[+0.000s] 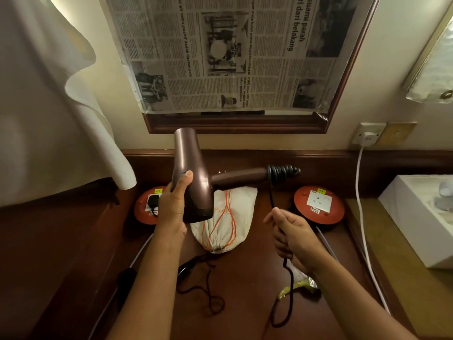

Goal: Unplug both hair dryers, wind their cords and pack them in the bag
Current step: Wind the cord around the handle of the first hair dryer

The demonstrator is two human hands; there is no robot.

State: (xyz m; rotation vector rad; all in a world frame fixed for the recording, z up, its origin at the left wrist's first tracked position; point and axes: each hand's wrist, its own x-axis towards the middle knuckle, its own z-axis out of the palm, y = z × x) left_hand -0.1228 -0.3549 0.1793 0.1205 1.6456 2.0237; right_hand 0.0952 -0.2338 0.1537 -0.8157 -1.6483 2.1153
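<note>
Left hand (172, 204) grip curled round barrel of brown hair dryer (193, 177), held above worktop (245, 290), handle pointing right. Cloth bag (224, 219) lies below it. Right hand (291, 235) grip closed on black cord (270, 192), a few turns wound at the handle end.

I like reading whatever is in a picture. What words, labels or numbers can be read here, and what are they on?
"suami parah" and "dari belakang": headline on the newspaper, turned sideways.
"air tebu positif dadah ditahan polis": smaller headline, same newspaper.
Newspaper body text: too small.
Yellow tags and sticker on the round socket bases: too small to read.
</note>
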